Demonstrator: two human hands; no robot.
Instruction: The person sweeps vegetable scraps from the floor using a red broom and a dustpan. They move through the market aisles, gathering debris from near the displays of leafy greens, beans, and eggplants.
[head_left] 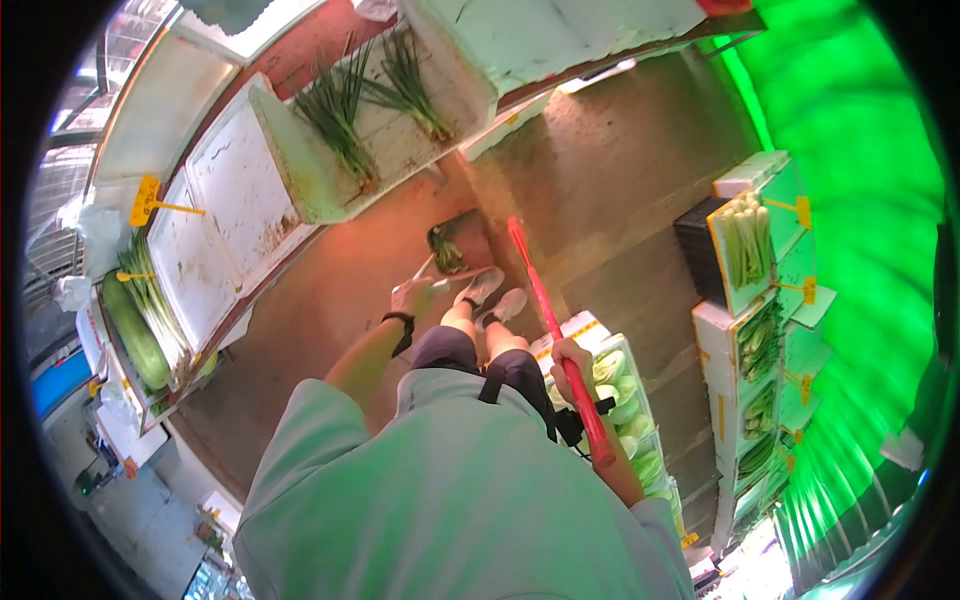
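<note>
My left hand, with a dark band at the wrist, is closed around the handle of a dustpan. Its pan lies low by my shoes, and a bunch of leafy green scraps sits at its left side. My right hand is wrapped around the long handle of a red broom. The thick end of the handle points up toward me, while the narrow far end reaches the floor right of the dustpan. The broom head is seen edge-on, so its bristles cannot be made out.
Green onions lie in a foam box on the left stand, with a large green gourd further down. Foam boxes of cabbages stand by my right arm. More vegetable boxes line a green curtain. Brown floor stretches ahead.
</note>
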